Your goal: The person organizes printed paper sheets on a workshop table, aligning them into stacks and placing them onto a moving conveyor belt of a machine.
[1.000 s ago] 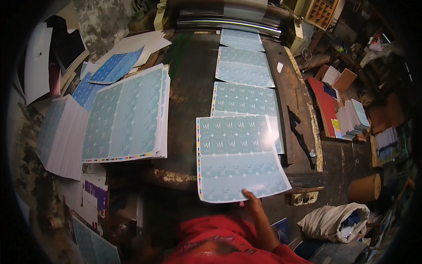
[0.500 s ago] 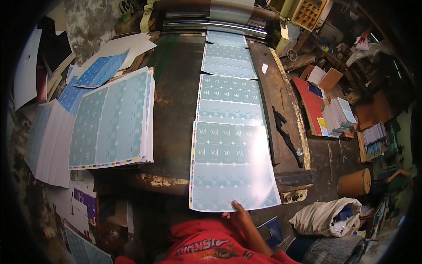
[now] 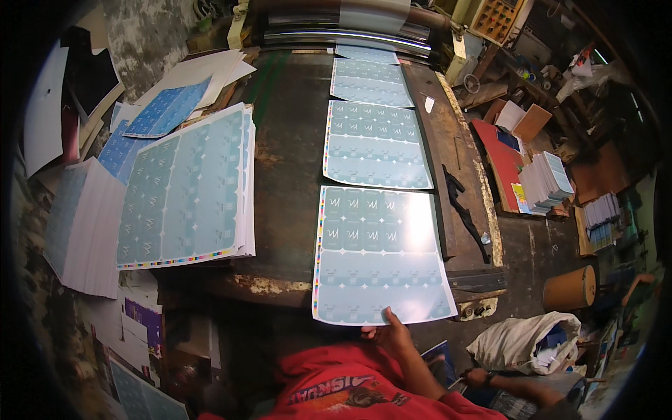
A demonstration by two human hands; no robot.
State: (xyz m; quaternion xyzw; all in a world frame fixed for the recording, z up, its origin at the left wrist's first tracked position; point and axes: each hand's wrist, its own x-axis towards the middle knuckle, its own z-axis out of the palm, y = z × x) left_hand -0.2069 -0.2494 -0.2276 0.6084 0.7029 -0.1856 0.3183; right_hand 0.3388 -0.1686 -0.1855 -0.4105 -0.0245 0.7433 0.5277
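Observation:
A large printed sheet (image 3: 371, 273) in pale teal, with rows of small panels and a coloured strip down its left edge, hangs partly over the front edge of the dark machine table (image 3: 280, 210). My right hand (image 3: 390, 332) pinches the sheet's near edge, thumb on top and fingers underneath. Behind it lies a second matching sheet (image 3: 378, 157), apart from it by a narrow dark gap. More such sheets (image 3: 371, 80) trail back in a line to the metal rollers (image 3: 343, 36). My left hand is out of sight.
On the left stand a pile of matching sheets (image 3: 189, 189) and a tall paper stack (image 3: 91, 231). A black strap-like thing (image 3: 458, 210) lies on the table's right side. At lower right are a white sack (image 3: 511, 350), a brown drum (image 3: 570, 287) and another person's hand (image 3: 476, 378).
The held sheet has separated from the one behind it, where they overlapped before. The other person's hand has come into view at lower right. The view has shifted slightly.

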